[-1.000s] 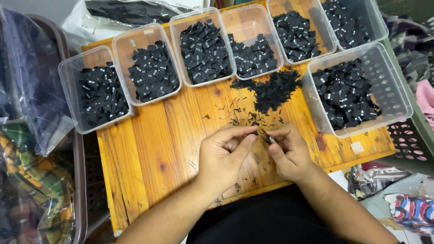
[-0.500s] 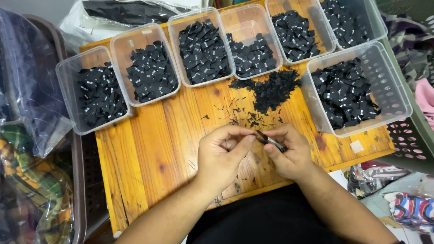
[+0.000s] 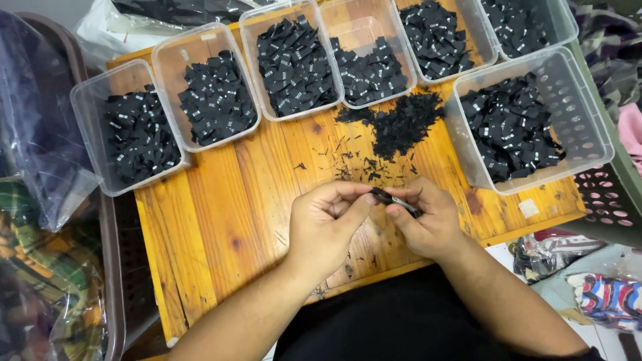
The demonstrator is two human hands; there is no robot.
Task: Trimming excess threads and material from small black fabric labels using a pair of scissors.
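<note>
The left hand (image 3: 329, 226) and right hand (image 3: 428, 222) meet over the wooden board (image 3: 221, 200), both pinching one small black label (image 3: 388, 198) between fingertips. Beyond them lies a loose pile of black scraps (image 3: 401, 122), then clear plastic tubs (image 3: 200, 83) full of labels.

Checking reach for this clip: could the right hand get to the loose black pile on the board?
Probably yes: the right hand sits just below the loose black pile, with only bare wooden board and scraps between, though it holds a small black piece.

Both forearms are reaching forward, left hand (image 3: 328, 224) and right hand (image 3: 428, 224) meeting fingertip to fingertip, fingers curled, pinching.
</note>
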